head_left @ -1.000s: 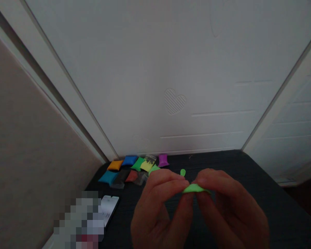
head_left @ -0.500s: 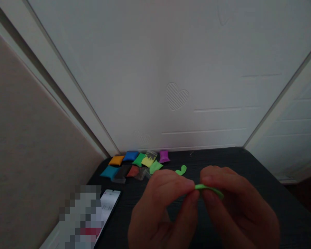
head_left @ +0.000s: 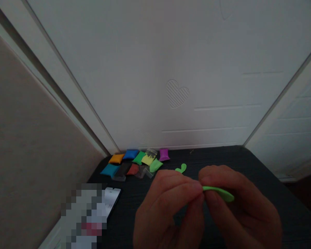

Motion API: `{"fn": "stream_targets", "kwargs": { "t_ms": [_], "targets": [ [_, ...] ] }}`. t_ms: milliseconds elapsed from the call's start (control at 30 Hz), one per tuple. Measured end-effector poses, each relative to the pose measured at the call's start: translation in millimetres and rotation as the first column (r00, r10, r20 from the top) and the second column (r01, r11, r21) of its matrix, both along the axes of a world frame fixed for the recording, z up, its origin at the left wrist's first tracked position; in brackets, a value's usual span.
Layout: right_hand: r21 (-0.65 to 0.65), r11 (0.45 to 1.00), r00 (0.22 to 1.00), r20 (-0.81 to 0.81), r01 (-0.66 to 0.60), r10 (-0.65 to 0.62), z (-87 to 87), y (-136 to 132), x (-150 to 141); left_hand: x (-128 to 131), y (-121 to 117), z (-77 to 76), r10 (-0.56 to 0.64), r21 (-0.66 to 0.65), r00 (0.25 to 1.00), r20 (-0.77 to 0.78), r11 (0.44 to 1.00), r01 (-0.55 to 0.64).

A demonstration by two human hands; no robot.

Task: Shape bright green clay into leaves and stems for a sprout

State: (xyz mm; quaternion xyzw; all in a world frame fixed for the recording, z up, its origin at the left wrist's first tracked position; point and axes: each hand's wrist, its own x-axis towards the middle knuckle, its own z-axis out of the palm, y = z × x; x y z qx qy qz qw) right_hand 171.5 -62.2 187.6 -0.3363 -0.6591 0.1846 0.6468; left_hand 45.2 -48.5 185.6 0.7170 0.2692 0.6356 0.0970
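Both of my hands are raised over a dark table (head_left: 248, 166). Together they pinch a flat, light green piece of clay (head_left: 219, 193). My left hand (head_left: 168, 211) grips its left end between thumb and forefinger. My right hand (head_left: 238, 207) holds it from the right, and the piece sticks out over those fingers. Farther back on the table lies a small green clay shape (head_left: 181, 168).
Several small coloured clay packets (head_left: 137, 162) lie at the back left of the table, by the white wall. A phone (head_left: 111, 199) with a lit screen rests at the left edge. A beige panel stands to the left.
The green piece has been drawn out longer and thinner toward the right. Both hands have shifted slightly right.
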Motion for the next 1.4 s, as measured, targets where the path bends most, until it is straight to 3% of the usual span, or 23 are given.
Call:
{"fn": "stream_targets", "kwargs": {
  "t_ms": [233,467,1033,1200,1400],
  "targets": [
    [-0.001,1.000,0.999,0.045,-0.004,0.004,1.2,2,-1,3,0,-3.0,0.062,-0.012,0.998,0.033,0.998,-0.061],
    [-0.034,0.999,0.999,0.038,-0.024,0.025,1.8,1,0,-2,1,-0.4,-0.007,0.017,0.998,-0.060,1.000,0.009],
    [-0.039,0.998,0.999,-0.010,-0.039,0.039,-3.4,5,-3,8,-1,-6.9,0.036,-0.023,0.989,0.141,0.999,-0.033],
    [-0.023,1.000,1.000,0.014,-0.014,0.014,-5.1,4,-3,6,3,-6.8,-0.012,0.029,0.997,0.072,1.000,0.010],
    [-0.038,0.999,1.000,-0.007,-0.028,0.028,-6.0,3,-2,7,1,-6.8,-0.004,0.016,0.994,0.113,1.000,0.002]
  ]
}}
